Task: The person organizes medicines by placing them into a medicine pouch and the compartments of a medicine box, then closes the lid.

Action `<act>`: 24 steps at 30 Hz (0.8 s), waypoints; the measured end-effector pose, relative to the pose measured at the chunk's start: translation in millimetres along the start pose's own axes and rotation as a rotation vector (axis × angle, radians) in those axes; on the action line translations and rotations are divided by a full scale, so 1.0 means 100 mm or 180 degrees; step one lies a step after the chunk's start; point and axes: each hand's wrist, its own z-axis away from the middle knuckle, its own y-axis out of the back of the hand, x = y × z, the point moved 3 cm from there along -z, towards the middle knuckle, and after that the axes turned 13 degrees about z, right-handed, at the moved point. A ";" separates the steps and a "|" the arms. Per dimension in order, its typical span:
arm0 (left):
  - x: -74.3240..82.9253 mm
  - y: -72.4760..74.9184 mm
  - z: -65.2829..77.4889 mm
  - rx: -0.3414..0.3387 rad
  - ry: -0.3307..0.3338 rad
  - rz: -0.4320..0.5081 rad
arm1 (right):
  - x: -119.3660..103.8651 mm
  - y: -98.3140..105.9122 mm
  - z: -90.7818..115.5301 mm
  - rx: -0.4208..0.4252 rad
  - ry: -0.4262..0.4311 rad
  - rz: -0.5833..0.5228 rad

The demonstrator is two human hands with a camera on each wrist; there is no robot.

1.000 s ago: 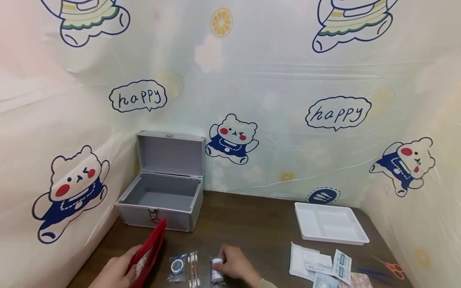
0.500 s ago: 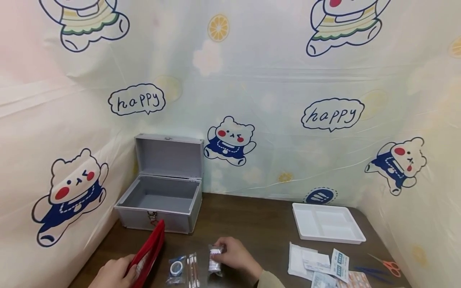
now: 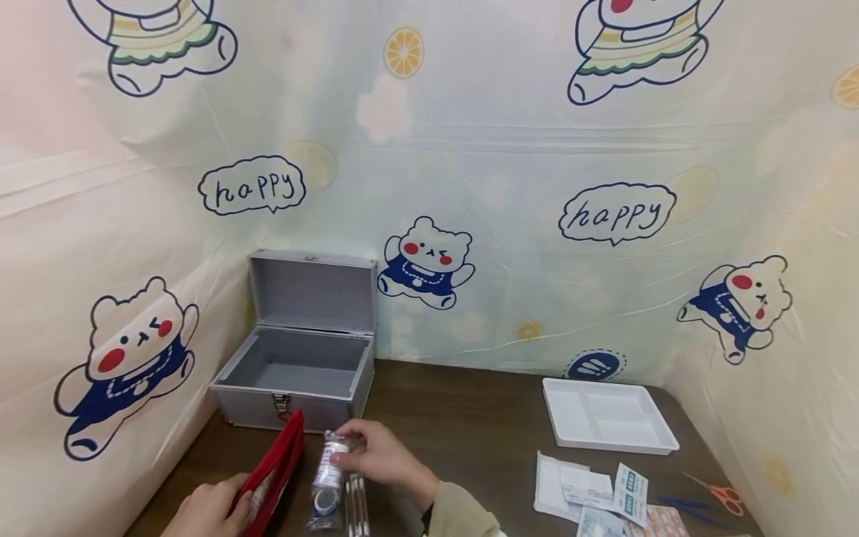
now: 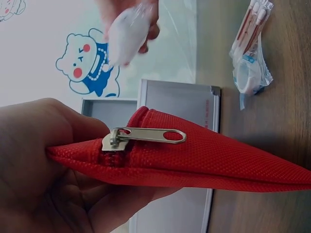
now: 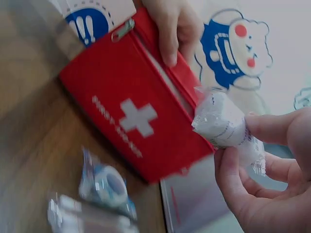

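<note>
My left hand [image 3: 209, 509] grips the top edge of a red first aid pouch [image 5: 121, 107], which stands tilted on the table. Its zipper [image 4: 114, 141] looks partly undone, showing something white inside. My right hand [image 3: 385, 456] pinches a white bandage roll [image 5: 221, 121] in clear wrapping between thumb and fingers, raised off the table close to the pouch's opening. Below it lie a roll of tape [image 3: 326, 501] in a clear wrapper and a packet of cotton swabs [image 3: 358, 509]. The lower part of the pouch leaves the head view at the bottom.
Behind the pouch stands a grey metal case [image 3: 288, 406] with its lid up. A white divided tray [image 3: 607, 440] sits at the back right. In front of it lie white packets [image 3: 557, 481], a blister pack [image 3: 658, 520], blue tweezers-like tool [image 3: 687, 509] and orange-handled scissors [image 3: 728, 496].
My right hand has lifted the bandage roll off the table and carried it left, over the tape, towards the pouch. The left hand and pouch stay nearly where they were.
</note>
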 end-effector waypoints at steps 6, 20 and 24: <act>-0.02 -0.01 0.00 0.0001 0.0012 0.0037 | -0.16 -0.28 -0.13 -0.0199 0.0057 -0.0387; -0.05 0.00 0.01 0.0007 -0.0034 0.0132 | -0.17 -0.62 -0.31 -0.0558 0.0079 -0.0315; -0.07 -0.01 0.00 0.0055 -0.0052 0.0189 | -0.15 -0.66 -0.31 -0.0616 0.0177 -0.0253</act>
